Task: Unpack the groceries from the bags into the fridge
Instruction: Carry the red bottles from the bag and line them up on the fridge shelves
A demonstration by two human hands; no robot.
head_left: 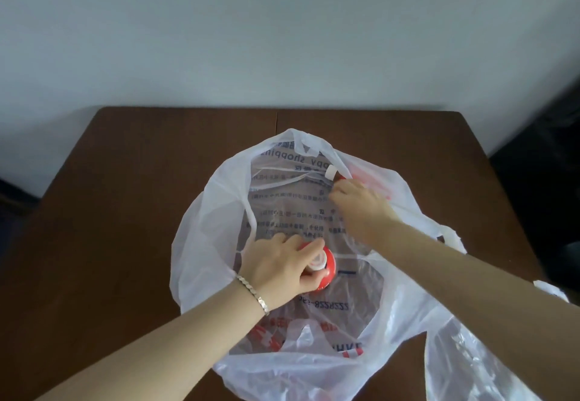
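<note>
A white translucent shopping bag [207, 212] with blue and red print lies open on the brown table [125, 181]. Inside it, my left hand [279, 267] grips the neck of an upright red bottle [328, 270] with a white cap. Farther back in the bag, my right hand [361, 206] holds a second red bottle [332, 172]; only its white cap and a bit of red show past my fingers. A silver bracelet sits on my left wrist.
A second, clearer plastic bag [470, 363] lies at the table's front right corner. A pale wall rises behind the table. Dark shapes [546, 181] stand to the right of the table and dark floor shows at the left.
</note>
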